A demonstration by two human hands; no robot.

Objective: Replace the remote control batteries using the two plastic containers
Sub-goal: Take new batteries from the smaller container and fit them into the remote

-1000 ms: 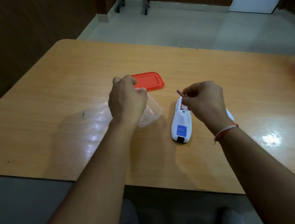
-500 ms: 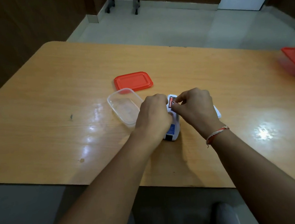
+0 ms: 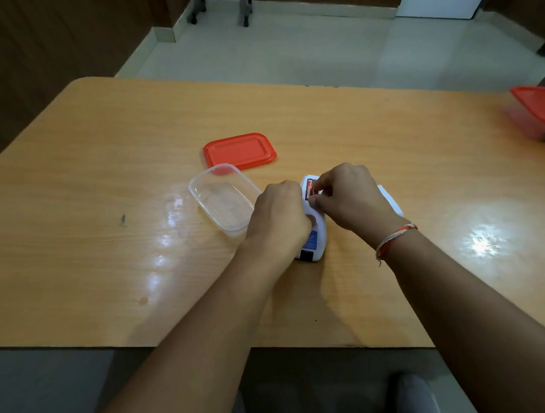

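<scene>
Head view: both hands at the white remote [image 3: 317,235], face down near the middle of the wooden table [image 3: 392,163].

Left hand [image 3: 277,217] curled over the remote's left side, pinning it to the table; fingers hidden, so cannot tell how tightly closed. Right hand [image 3: 346,196] at the remote's far end, thumb and forefinger pinching a red battery [image 3: 310,188] sitting in the open compartment. Red-and-white thread band [image 3: 394,238] on the right wrist. Just right of the remote, partly under the right hand, a white flat piece [image 3: 389,197], too hidden to identify. Just left of the remote, an open clear container [image 3: 221,199]; beyond that, its red lid [image 3: 239,151] lying flat. Well to the remote's right, at the table's edge, a second container with red lid on [image 3: 543,110], contents unclear.
</scene>
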